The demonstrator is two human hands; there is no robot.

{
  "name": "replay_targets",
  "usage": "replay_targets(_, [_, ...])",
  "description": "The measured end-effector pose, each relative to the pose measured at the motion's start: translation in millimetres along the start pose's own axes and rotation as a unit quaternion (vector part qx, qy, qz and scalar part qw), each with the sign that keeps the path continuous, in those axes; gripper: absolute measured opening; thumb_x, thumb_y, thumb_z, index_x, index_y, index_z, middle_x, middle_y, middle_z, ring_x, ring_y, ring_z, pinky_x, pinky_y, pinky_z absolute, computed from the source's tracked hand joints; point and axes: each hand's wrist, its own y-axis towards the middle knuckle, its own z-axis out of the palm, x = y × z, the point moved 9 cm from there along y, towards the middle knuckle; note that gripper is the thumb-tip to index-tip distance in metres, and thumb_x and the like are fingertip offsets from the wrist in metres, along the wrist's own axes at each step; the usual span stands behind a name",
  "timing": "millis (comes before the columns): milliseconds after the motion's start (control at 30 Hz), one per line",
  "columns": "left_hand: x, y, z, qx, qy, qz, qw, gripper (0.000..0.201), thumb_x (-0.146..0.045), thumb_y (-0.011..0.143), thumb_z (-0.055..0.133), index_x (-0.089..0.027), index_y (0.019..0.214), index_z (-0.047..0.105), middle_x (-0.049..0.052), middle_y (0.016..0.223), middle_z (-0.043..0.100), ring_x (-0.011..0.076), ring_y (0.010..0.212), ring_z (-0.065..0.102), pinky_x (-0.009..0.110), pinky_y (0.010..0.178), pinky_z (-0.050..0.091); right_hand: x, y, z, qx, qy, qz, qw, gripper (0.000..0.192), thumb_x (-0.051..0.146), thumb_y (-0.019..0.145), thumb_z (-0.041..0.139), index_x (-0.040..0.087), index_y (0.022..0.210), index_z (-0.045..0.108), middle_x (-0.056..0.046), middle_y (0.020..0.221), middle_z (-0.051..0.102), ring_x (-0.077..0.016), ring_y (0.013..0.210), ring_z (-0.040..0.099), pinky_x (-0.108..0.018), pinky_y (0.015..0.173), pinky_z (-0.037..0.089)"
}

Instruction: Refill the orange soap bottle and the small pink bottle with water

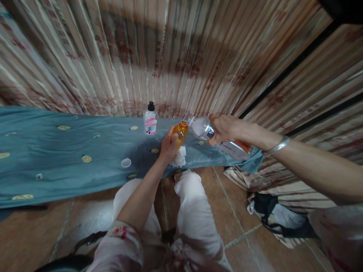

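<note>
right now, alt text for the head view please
The left hand holds an orange bottle upright while the right hand tips a clear bottle to its mouth, over a blue cloth. A third bottle stands behind.

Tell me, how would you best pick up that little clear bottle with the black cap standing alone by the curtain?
Probably by its body, around the pink label. The small bottle stands upright on the blue cloth, curtain close behind, so come from the front, fingers around both sides. The black cap looks too narrow for a sure hold.
</note>
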Motion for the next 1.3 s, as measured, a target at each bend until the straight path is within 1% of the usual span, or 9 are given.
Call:
replay_targets(167, [3.4, 0.0, 0.3, 0.001, -0.005, -0.017, 1.000, 0.045, -0.038, 0.100, 0.038, -0.019, 0.134, 0.060, 0.012, 0.132, 0.068, 0.0243, 0.126, 0.062, 0.041, 0.113, 0.046, 1.5, 0.1, 0.1, 0.003, 0.005, -0.008, 1.000, 0.071, 0.054, 0.079, 0.075, 0.001, 0.124, 0.058, -0.021, 0.105, 0.074, -0.0310, 0.090, 0.073, -0.030, 0.066, 0.047])
replay_targets(300, [7.0, -0.4, -1.2, -0.009, -0.009, -0.028, 1.000, 0.044, -0.040, 0.099, 0.041, -0.022, 0.134, 0.061, 0.010, 0.132, 0.068, 0.0251, 0.129, 0.061, 0.039, 0.114, 0.046, 1.0, -0.6, -0.6, 0.006, 0.009, -0.003, 1.000, 0.070, 0.053, 0.078, 0.076, 0.002, 0.122, 0.059, -0.022, 0.109, 0.073, -0.0309, 0.093, 0.072, -0.031, 0.068, 0.048])
replay_targets(500, [9.7, -0.1, 0.4, -0.005, -0.017, -0.022, 1.000, 0.046, -0.045, 0.099, 0.041, -0.020, 0.133, 0.061, 0.011, 0.126, 0.070, 0.0243, 0.122, 0.064, 0.040, 0.111, 0.048, 0.3, 0.7, -0.2, -0.010, 0.001, -0.008, 1.000, 0.070, 0.056, 0.077, 0.076, 0.005, 0.121, 0.059, -0.020, 0.105, 0.074, -0.0306, 0.090, 0.072, -0.031, 0.066, 0.049])
replay_targets(600, [11.3, 0.0, -0.6, -0.013, -0.018, -0.023, 0.999, 0.045, -0.044, 0.099, 0.042, -0.020, 0.132, 0.062, 0.013, 0.131, 0.068, 0.0253, 0.128, 0.062, 0.039, 0.114, 0.045, 0.3, 1.0, 0.0, -0.015, 0.001, -0.007, 1.000, 0.071, 0.054, 0.077, 0.077, 0.004, 0.122, 0.058, -0.020, 0.106, 0.074, -0.0313, 0.092, 0.072, -0.031, 0.067, 0.049])
replay_targets(700, [11.0, 0.1, 0.2, -0.011, -0.015, -0.019, 1.000, 0.047, -0.043, 0.099, 0.041, -0.019, 0.134, 0.060, 0.014, 0.136, 0.066, 0.0267, 0.132, 0.059, 0.043, 0.117, 0.043, -0.2, 0.4, 0.6, -0.003, -0.001, 0.002, 1.000, 0.071, 0.055, 0.077, 0.077, 0.004, 0.123, 0.058, -0.020, 0.103, 0.074, -0.0317, 0.090, 0.073, -0.031, 0.065, 0.048])
replay_targets(800, [10.8, 0.2, 0.8, -0.007, -0.010, -0.018, 1.000, 0.048, -0.043, 0.099, 0.040, -0.019, 0.136, 0.059, 0.014, 0.137, 0.065, 0.0269, 0.132, 0.059, 0.045, 0.117, 0.042, 0.4, -0.3, -0.3, 0.003, -0.001, 0.002, 1.000, 0.071, 0.056, 0.077, 0.076, 0.004, 0.122, 0.059, -0.020, 0.102, 0.074, -0.0310, 0.088, 0.073, -0.030, 0.063, 0.047])
replay_targets(900, [10.9, 0.2, 0.5, -0.005, -0.002, -0.024, 1.000, 0.047, -0.042, 0.099, 0.040, -0.020, 0.136, 0.059, 0.014, 0.137, 0.066, 0.0271, 0.130, 0.060, 0.045, 0.117, 0.043, 0.3, 0.0, 0.1, 0.006, 0.003, 0.000, 1.000, 0.071, 0.055, 0.078, 0.075, 0.003, 0.123, 0.058, -0.020, 0.102, 0.074, -0.0310, 0.087, 0.073, -0.030, 0.061, 0.045])
replay_targets(1100, [8.7, -0.5, 0.2, -0.002, -0.009, -0.025, 1.000, 0.047, -0.040, 0.100, 0.039, -0.020, 0.137, 0.060, 0.013, 0.135, 0.067, 0.0270, 0.133, 0.059, 0.043, 0.117, 0.043, -0.1, 0.6, -0.1, 0.001, 0.008, 0.005, 1.000, 0.075, 0.054, 0.076, 0.078, 0.003, 0.126, 0.057, -0.021, 0.105, 0.074, -0.0316, 0.091, 0.073, -0.030, 0.065, 0.047])
replay_targets(1300, [8.6, 0.5, -0.3, -0.005, 0.006, -0.026, 1.000, 0.046, -0.039, 0.100, 0.040, -0.018, 0.136, 0.059, 0.013, 0.135, 0.067, 0.0263, 0.129, 0.062, 0.042, 0.115, 0.045, 1.5, -2.3, -3.1, 0.014, 0.008, 0.014, 1.000, 0.075, 0.054, 0.077, 0.078, 0.001, 0.126, 0.057, -0.023, 0.107, 0.074, -0.0326, 0.093, 0.073, -0.030, 0.066, 0.047])
